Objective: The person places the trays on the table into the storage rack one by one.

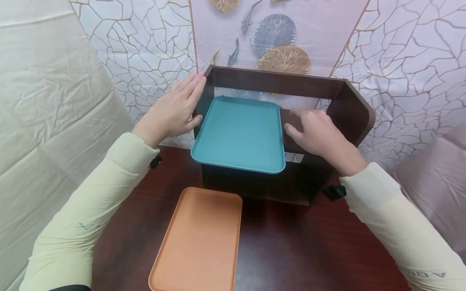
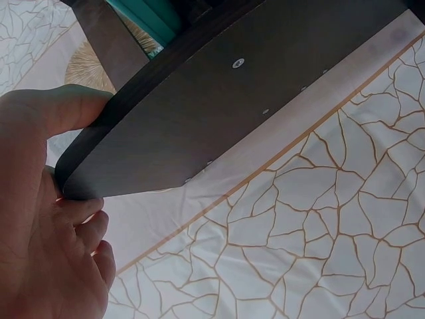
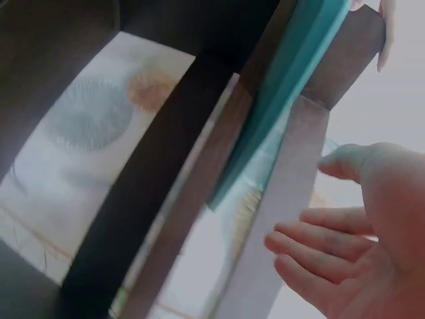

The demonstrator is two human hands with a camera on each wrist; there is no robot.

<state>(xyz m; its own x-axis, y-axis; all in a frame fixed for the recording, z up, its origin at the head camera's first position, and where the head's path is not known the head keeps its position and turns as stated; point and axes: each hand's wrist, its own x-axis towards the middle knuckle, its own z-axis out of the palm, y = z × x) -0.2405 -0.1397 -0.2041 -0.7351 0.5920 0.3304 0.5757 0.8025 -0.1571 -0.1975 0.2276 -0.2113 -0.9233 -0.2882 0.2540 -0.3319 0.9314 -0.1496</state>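
A teal tray [image 1: 240, 133] lies flat on the upper level of a dark brown wooden shelf [image 1: 349, 109], its front edge overhanging. My left hand [image 1: 171, 113] lies flat against the outside of the shelf's left side panel [image 2: 232, 100] with straight fingers and the thumb at the panel's front edge. My right hand [image 1: 316, 133] hovers just right of the tray's right rim, fingers relaxed and holding nothing. In the right wrist view the right hand [image 3: 358, 246] is apart from the teal tray [image 3: 292, 86].
An orange tray [image 1: 200, 242] lies on the dark wooden table [image 1: 291, 250] in front of the shelf, left of centre. Patterned wall covering stands close behind the shelf. A pale cloth hangs at the left, and a pink cushion sits at the right.
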